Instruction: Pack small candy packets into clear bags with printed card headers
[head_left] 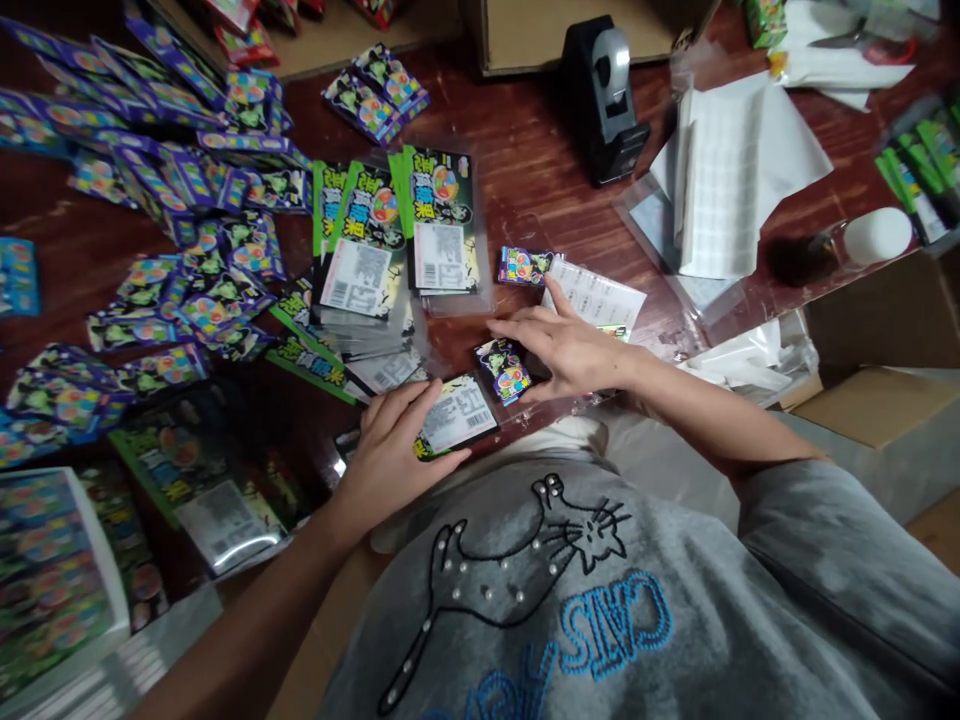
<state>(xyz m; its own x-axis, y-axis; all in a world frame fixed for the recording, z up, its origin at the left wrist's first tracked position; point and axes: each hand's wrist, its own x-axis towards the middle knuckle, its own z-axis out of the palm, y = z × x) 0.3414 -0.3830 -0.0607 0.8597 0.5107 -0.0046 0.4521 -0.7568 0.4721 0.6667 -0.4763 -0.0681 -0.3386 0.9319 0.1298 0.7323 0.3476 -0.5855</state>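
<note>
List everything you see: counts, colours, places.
small packets: many, mainly purple, mostly left
labelled bags: several, black and green, mostly centre
shiny packets: several, red, top left
tape dispenser: one, black, top centre
sheets: several, white, upper right
capped container: one, white cap, right
scissors: one pair, red handles, top right
carton: one, white rim, lower left
cardboard boxes: several, brown, top and right
table: one, brown, middle
shirt: one, grey, bottom
left hand: one, on labelled bag
right hand: one, on small packet

Small dark colour-printed box (501, 370) just beside flat white-labelled packet (459, 412)
</note>
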